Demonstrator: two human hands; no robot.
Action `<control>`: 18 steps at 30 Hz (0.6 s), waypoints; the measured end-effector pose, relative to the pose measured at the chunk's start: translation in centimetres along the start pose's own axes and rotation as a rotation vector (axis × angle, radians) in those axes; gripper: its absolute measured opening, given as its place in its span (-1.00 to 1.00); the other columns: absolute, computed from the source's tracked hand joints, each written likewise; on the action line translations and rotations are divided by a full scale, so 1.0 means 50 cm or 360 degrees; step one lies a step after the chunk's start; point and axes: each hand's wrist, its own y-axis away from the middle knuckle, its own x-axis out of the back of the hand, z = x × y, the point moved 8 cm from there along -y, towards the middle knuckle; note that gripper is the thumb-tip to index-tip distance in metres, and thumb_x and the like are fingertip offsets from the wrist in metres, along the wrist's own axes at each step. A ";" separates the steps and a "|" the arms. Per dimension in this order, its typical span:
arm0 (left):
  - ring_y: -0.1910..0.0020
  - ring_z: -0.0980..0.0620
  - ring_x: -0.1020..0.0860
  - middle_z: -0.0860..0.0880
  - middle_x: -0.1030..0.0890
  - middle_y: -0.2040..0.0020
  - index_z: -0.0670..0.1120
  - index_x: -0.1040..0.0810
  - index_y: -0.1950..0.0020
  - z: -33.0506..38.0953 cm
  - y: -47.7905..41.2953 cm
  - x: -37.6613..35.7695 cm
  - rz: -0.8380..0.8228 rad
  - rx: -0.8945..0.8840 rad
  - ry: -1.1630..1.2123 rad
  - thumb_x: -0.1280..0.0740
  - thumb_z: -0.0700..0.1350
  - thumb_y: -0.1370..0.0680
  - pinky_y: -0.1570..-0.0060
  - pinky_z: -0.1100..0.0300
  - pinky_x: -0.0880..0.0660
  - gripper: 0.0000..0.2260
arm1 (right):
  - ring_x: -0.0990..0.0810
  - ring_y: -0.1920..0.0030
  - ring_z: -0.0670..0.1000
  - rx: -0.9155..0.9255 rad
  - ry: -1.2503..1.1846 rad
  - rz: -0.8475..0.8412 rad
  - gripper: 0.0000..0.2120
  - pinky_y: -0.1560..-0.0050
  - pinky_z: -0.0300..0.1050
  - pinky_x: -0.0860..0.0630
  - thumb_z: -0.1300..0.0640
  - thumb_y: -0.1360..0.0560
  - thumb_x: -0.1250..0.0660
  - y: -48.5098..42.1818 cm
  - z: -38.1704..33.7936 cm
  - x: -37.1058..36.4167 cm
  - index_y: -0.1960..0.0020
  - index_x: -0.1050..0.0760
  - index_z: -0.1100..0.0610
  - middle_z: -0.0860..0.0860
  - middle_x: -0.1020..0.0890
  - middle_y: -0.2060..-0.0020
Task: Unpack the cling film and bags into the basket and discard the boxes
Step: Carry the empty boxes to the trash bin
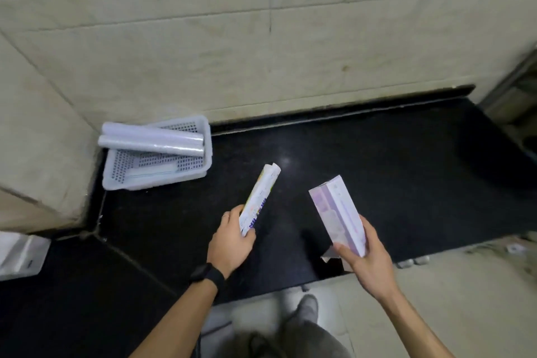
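Note:
My left hand (229,244) grips the lower end of a long, narrow printed box (259,197) that points up and away over the black counter. My right hand (363,259) holds a pale lilac box (338,213) by its lower end, with an opened flap hanging below. In the counter's back left corner sits a white perforated basket (186,170). Two cling film rolls (151,141) lie across its rim, and a flat pale packet (151,174) lies on its floor.
The black counter (377,177) runs along a beige tiled wall (261,52) and turns a corner at the left. A white plastic packet (20,256) lies at the far left edge. The counter's front edge is near my legs, above a pale floor.

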 end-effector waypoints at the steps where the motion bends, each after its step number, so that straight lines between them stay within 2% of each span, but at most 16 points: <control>1: -0.01 -0.14 -0.58 0.05 -0.45 -0.18 0.16 -0.31 -0.37 0.053 0.000 -0.024 -0.0055 -0.0098 -0.0003 -0.31 -0.02 -0.47 0.00 -0.06 -0.53 -0.52 | -0.48 -0.15 -0.33 -0.0025 -0.0033 0.0096 -0.36 -0.07 -0.16 -0.47 0.10 -0.41 -0.53 0.017 0.021 0.048 -0.34 -0.33 -0.28 -0.49 -0.47 -0.14; 3: -0.03 -0.13 -0.57 0.08 -0.43 -0.22 0.18 -0.28 -0.39 0.164 0.005 -0.079 -0.0159 -0.0305 -0.0058 -0.30 -0.02 -0.48 0.00 -0.03 -0.53 -0.51 | -0.46 -0.13 -0.40 -0.0098 -0.0109 0.0269 -0.36 -0.05 -0.17 -0.48 0.12 -0.41 -0.53 0.059 0.060 0.143 -0.28 -0.32 -0.36 -0.57 -0.45 -0.09; 5: -0.06 -0.12 -0.56 0.09 -0.41 -0.26 0.18 -0.25 -0.41 0.280 0.020 -0.138 -0.0261 -0.0518 -0.0113 -0.31 -0.01 -0.49 0.02 0.00 -0.52 -0.49 | -0.49 -0.10 -0.38 -0.0203 -0.0165 0.0474 -0.35 -0.04 -0.11 -0.53 0.10 -0.40 -0.53 0.111 0.106 0.240 -0.28 -0.31 -0.38 -0.56 -0.47 -0.08; 9: -0.04 -0.09 -0.56 0.11 -0.40 -0.27 0.20 -0.23 -0.40 0.510 0.087 -0.267 -0.0452 -0.0887 -0.0167 -0.29 -0.02 -0.49 0.05 0.03 -0.52 -0.49 | -0.56 -0.12 -0.11 -0.0385 -0.0259 0.0842 -0.39 -0.04 -0.03 -0.53 0.05 -0.38 -0.54 0.225 0.220 0.410 -0.28 -0.34 -0.32 -0.34 -0.56 -0.11; 11: -0.01 -0.07 -0.56 0.12 -0.40 -0.25 0.22 -0.24 -0.38 0.619 0.140 -0.340 -0.0542 -0.1048 -0.0183 -0.28 -0.02 -0.49 0.06 0.01 -0.53 -0.51 | -0.56 -0.13 -0.05 -0.0458 -0.0297 0.0975 -0.38 -0.03 -0.05 -0.49 0.02 -0.37 -0.56 0.282 0.275 0.490 -0.29 -0.34 -0.29 -0.29 -0.56 -0.12; 14: -0.01 -0.06 -0.55 0.12 -0.40 -0.24 0.21 -0.23 -0.40 0.771 0.229 -0.460 -0.0636 -0.1258 -0.0214 -0.27 -0.02 -0.49 0.09 0.06 -0.50 -0.50 | -0.59 -0.07 -0.06 -0.0546 -0.0337 0.1150 -0.40 0.01 -0.06 -0.50 0.02 -0.35 -0.57 0.366 0.361 0.610 -0.23 -0.36 -0.34 -0.32 -0.59 -0.07; 18: -0.03 -0.04 -0.54 0.11 -0.42 -0.20 0.22 -0.23 -0.39 0.947 0.365 -0.635 -0.0773 -0.1469 -0.0217 -0.27 0.00 -0.48 0.06 0.02 -0.53 -0.49 | -0.59 -0.02 -0.22 -0.0623 -0.0307 0.1310 -0.37 0.07 -0.18 -0.49 0.00 -0.35 -0.55 0.470 0.467 0.773 -0.29 -0.36 -0.37 -0.41 -0.60 -0.04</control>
